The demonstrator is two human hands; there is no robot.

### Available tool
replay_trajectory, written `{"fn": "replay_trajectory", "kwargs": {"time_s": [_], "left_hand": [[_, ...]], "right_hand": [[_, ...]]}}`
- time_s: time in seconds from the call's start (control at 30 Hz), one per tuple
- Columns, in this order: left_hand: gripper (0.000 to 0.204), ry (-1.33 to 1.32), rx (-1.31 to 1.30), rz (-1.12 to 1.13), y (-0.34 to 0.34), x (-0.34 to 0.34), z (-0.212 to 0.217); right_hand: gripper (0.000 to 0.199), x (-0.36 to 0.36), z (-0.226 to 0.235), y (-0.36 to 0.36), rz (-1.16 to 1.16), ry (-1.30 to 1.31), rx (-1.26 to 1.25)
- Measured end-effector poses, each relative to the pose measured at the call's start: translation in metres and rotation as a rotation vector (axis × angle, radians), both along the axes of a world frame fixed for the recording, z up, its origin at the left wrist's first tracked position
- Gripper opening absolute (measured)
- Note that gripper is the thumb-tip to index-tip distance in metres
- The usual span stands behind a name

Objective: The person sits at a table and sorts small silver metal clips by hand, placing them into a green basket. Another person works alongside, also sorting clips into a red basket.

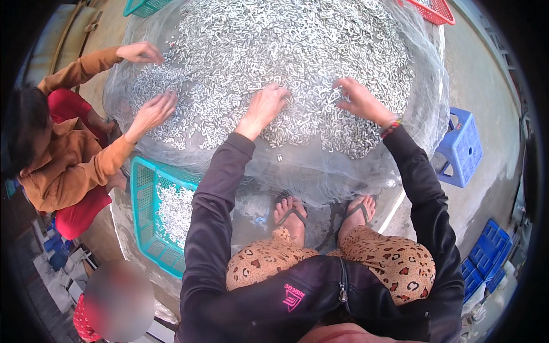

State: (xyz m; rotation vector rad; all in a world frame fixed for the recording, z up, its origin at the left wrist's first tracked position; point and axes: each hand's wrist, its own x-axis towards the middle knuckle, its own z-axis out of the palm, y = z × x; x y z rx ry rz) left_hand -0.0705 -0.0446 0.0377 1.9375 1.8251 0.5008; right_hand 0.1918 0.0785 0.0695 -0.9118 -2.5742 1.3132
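Observation:
A thick layer of small silvery fish [320,43] lies spread over a pale mesh net [286,174]. My left hand [264,107] reaches into the near part of the layer, its fingers bent close together. What its fingertips hold, if anything, is hidden. To its right, over the same fish, is my right hand [365,102] with thumb and fingers apart. A few fish lie right by its fingertips, and I see none gripped. A colourful band [391,127] circles my right wrist.
At the left a person in a brown top [68,166] reaches over the fish with both hands. A teal basket [154,251] holding fish stands beside my left arm. A blue stool [464,147] is at the right. A red basket [437,12] stands at the far right.

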Motion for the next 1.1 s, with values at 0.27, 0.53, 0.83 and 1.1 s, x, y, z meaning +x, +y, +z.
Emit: {"fn": "replay_trajectory", "kwargs": {"time_s": [0.27,0.53,0.83,1.1], "left_hand": [[0.013,-0.239,0.109,0.175,-0.002,-0.009,0.038],[0.018,-0.856,-0.182,0.261,0.012,0.014,0.051],[0.026,-2.011,-0.428,0.142,0.026,0.035,0.048],[0.021,-0.120,-0.063,0.016,0.057,0.068,0.004]], "right_hand": [[0.024,0.004,0.008,0.004,-0.033,0.033,0.030],[0.027,0.013,0.022,-0.008,-0.364,0.164,-0.752],[0.029,0.030,0.022,-0.011,-0.315,0.650,-1.306],[0.045,0.030,0.021,-0.004,-0.422,0.449,-1.090]]}}
